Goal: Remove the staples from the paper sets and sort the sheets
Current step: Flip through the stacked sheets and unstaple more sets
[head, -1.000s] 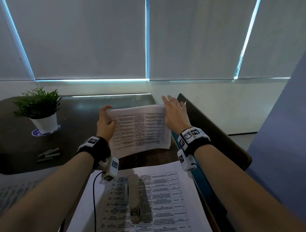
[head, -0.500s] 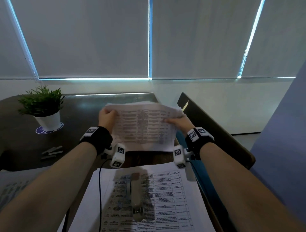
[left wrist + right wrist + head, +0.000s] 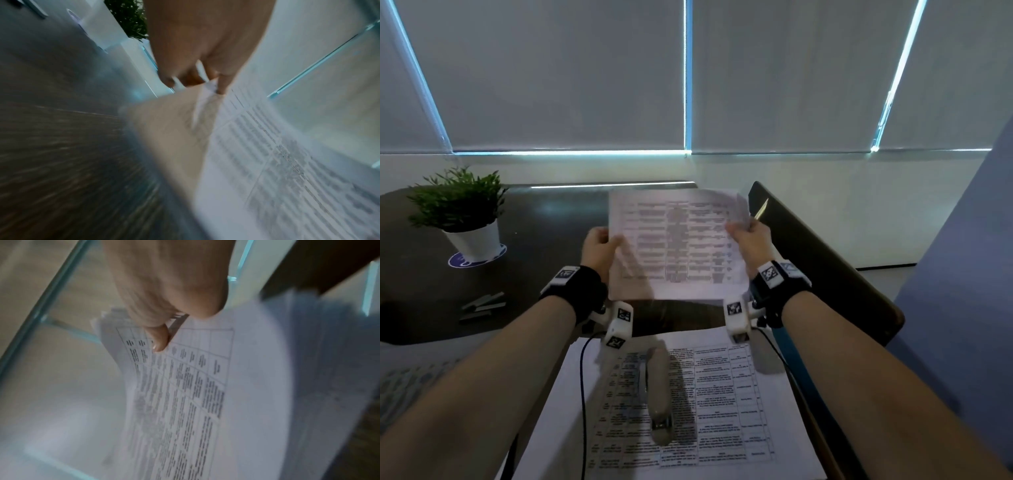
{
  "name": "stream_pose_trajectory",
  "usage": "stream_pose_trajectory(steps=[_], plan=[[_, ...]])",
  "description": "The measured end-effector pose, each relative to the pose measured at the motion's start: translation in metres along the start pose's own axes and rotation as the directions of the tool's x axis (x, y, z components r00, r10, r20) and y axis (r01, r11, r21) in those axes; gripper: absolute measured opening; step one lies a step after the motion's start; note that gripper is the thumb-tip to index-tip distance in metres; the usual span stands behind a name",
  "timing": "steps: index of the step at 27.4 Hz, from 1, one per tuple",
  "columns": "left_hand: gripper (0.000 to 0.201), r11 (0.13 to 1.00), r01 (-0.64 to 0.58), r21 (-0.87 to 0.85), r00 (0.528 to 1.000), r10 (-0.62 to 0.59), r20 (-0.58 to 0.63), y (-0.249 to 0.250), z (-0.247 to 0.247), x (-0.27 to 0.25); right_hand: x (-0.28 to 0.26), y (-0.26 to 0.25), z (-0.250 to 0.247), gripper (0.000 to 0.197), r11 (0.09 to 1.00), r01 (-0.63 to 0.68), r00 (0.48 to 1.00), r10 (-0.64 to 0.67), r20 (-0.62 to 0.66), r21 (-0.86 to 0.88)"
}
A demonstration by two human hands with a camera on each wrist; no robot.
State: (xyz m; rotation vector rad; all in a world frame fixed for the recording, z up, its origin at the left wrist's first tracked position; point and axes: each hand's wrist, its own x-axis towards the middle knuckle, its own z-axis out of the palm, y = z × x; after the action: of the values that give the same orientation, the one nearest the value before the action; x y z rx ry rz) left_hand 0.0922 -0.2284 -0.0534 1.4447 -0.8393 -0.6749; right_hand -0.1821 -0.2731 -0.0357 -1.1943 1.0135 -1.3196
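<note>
Backdrop: grey roller blinds (image 3: 551, 75) drawn over the windows, thin light leaking at their edges, above a pale wall.
Bench: dark wood bench (image 3: 544, 219) running from the window wall toward the person, its grain blurred in the left wrist view.
Paper set: printed paper set (image 3: 674, 246) held up off the bench over its middle, tilted toward the person, table of text facing them; several sheets fan apart at its far right corner.
Left hand: left hand (image 3: 597, 248) grips the set's left edge, thumb on the printed face and fingers (image 3: 193, 78) curled behind the sheets.
Right hand: right hand (image 3: 751, 241) pinches the right edge, thumb (image 3: 159, 339) pressed on the printed table, other fingers hidden behind the paper.
Stack: flat stack of printed sheets (image 3: 722, 404) lies at the near edge of the bench, below the held set.
Stapler: grey stapler (image 3: 659, 394) lies lengthwise on that stack.
Plant: small green plant (image 3: 457, 202) in a white pot stands on a blue round sticker near the far left corner.
Staple strips: a few grey staple strips (image 3: 482, 305) lie by the left edge, well apart from the papers.
Chair: dark chair back (image 3: 825, 267) stands along the right edge.
</note>
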Motion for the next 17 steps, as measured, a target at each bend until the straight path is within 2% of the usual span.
stream_pose_trajectory(steps=[1,2,3,4,5,6,7,8,9,11,13,15,17], plan=[[0.059,0.997,0.03,0.071,0.998,-0.026,-0.061,0.001,-0.002,0.004,0.006,0.0,-0.002,0.02,0.998,-0.021,0.998,0.024,-0.057,0.055],[0.085,0.987,0.125,0.098,0.99,-0.118,-0.074,0.001,-0.001,0.0,0.01,0.0,-0.004,0.022,0.996,-0.048,0.991,0.057,-0.119,0.081],[0.101,0.973,0.223,0.06,0.975,-0.223,-0.001,0.005,0.002,-0.009,0.013,0.003,-0.002,0.024,0.991,-0.1,0.981,0.113,-0.155,0.09],[0.1,0.956,0.293,-0.017,0.945,-0.287,0.158,0.01,0.008,-0.02,0.012,0.003,0.001,0.027,0.98,-0.157,0.973,0.175,-0.149,0.122],[0.088,0.937,0.334,-0.102,0.896,-0.282,0.342,0.014,0.015,-0.026,0.011,0.007,0.007,0.032,0.952,-0.205,0.967,0.233,-0.101,0.228],[0.07,0.911,0.359,-0.202,0.857,-0.236,0.457,0.022,0.024,-0.03,0.006,0.008,0.014,0.035,0.902,-0.25,0.961,0.277,-0.028,0.351],[0.055,0.89,0.355,-0.284,0.853,-0.185,0.488,0.027,0.031,-0.028,0.003,0.011,0.019,0.037,0.875,-0.283,0.956,0.291,0.039,0.392],[0.047,0.886,0.321,-0.335,0.879,-0.146,0.455,0.034,0.034,-0.029,-0.004,0.009,0.019,0.037,0.866,-0.335,0.942,0.321,0.1,0.371],[0.047,0.908,0.252,-0.335,0.917,-0.113,0.384,0.036,0.033,-0.025,-0.005,0.009,0.016,0.037,0.879,-0.366,0.93,0.332,0.159,0.307],[0.056,0.95,0.1,-0.295,0.959,-0.014,0.282,0.036,0.022,-0.018,-0.002,0.008,0.005,0.042,0.923,-0.376,0.899,0.341,0.275,0.082],[0.056,0.953,0.011,-0.303,0.948,0.086,0.308,0.034,0.011,-0.018,0.002,0.002,0.001,0.044,0.944,-0.314,0.877,0.331,0.348,-0.105],[0.05,0.954,-0.026,-0.3,0.933,0.131,0.336,0.039,0.009,-0.023,0.001,-0.015,0.006,0.042,0.965,-0.208,0.91,0.252,0.331,-0.161],[0.038,0.95,-0.063,-0.307,0.965,0.137,0.225,0.049,0.014,-0.021,0.004,-0.029,0.01,0.041,0.976,-0.157,0.933,0.198,0.301,-0.153]])
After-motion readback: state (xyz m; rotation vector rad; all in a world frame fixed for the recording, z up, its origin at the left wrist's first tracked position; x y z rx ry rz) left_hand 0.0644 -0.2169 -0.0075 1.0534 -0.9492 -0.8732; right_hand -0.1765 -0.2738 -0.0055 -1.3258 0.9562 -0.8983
